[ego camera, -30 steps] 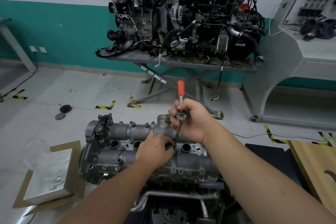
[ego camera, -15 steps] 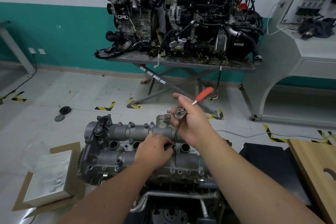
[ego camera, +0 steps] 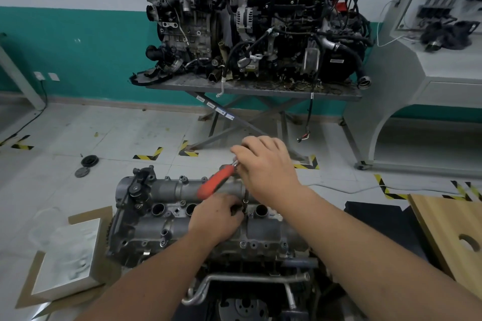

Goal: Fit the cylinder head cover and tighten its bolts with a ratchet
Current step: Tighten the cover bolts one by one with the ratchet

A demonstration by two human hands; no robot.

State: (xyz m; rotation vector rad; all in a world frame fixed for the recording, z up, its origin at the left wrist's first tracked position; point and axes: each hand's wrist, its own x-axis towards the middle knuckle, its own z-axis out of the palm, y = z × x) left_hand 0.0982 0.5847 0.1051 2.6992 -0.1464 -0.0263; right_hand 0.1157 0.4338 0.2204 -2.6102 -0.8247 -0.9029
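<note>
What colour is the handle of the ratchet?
Orange-red; the ratchet handle shows best in the head view.

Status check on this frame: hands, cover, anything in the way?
Right hand grips ratchet head. Left hand steadies extension on cylinder head cover. Nothing obstructing.

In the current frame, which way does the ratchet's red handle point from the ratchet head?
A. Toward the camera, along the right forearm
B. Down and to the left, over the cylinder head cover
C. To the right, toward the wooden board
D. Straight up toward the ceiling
B: the ratchet's red handle slants down-left from the right hand at the ratchet head, crossing above the cylinder head cover, just over the left hand.
</note>
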